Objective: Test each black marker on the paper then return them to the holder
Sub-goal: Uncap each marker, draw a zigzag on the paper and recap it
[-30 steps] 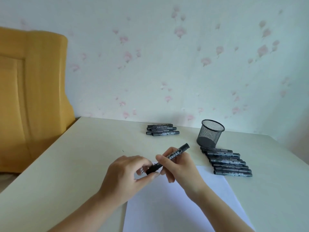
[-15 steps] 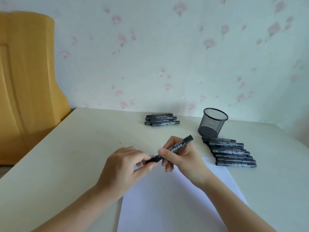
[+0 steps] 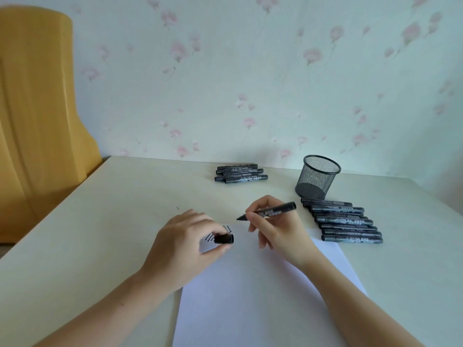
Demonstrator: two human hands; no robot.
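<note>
My left hand [image 3: 185, 246] sits palm down with the forearm running in from the lower left, its thumb and curled fingers pinching the marker cap [image 3: 224, 238] just left of the uncapped marker [image 3: 269, 211]. My right hand [image 3: 278, 229] grips that marker's barrel between thumb and forefinger in a writing hold, tip pointing left toward the cap, the other fingers loosely curled beneath. The right forearm comes in from the lower right, and the two hands are near each other but not touching.
</note>
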